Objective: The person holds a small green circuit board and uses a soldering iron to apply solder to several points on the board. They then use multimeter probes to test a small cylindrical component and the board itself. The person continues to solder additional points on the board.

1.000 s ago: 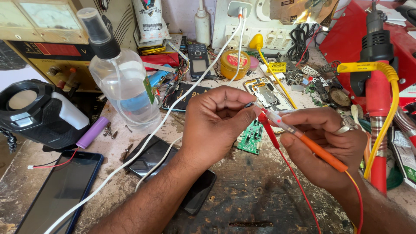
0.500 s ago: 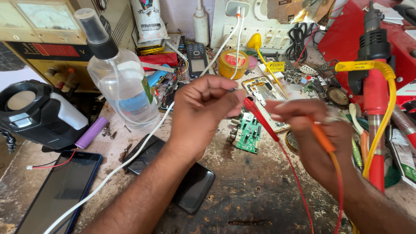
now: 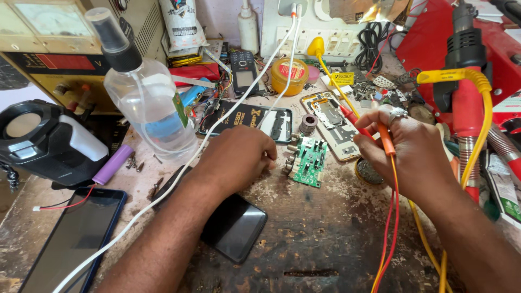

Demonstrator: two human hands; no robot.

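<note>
Left hand point(image 3: 239, 160): lies on the workbench point(image 3: 336, 249) near the middle, back up, fingers curled in. Cannot tell if anything is pinched inside. Sits at nine o'clock of the green circuit board point(image 3: 308, 163), fingertips just beside its edge, maybe touching.

Right hand point(image 3: 404, 149): at three o'clock of the board, a little apart from it. Fingers closed around an orange probe point(image 3: 386, 138) and a red probe point(image 3: 348, 113). Red tip pokes out toward ten o'clock, over the open phone frame point(image 3: 331, 127). Red and orange wires point(image 3: 392, 217) hang from the hand down to six o'clock. Silver ring point(image 3: 396, 113) on one finger.

Green circuit board: flat on the bench between both hands, metal plugs on its left side.

Under the left forearm, at seven o'clock of the board: a black phone point(image 3: 239, 228), screen up. Far down at eight o'clock: a second phone with a blue rim point(image 3: 76, 239). Across the left arm: a white cable point(image 3: 179, 179), going up to twelve o'clock.

At ten o'clock of the left hand: a clear spray bottle point(image 3: 146, 103), standing up. Beside it, lower: a purple battery point(image 3: 113, 164) and a black lamp point(image 3: 43, 141). At twelve o'clock of the board: a round yellow tin point(image 3: 289, 76). At two o'clock of the right hand: a red and black heat tool point(image 3: 467, 103) with a yellow cord.
</note>
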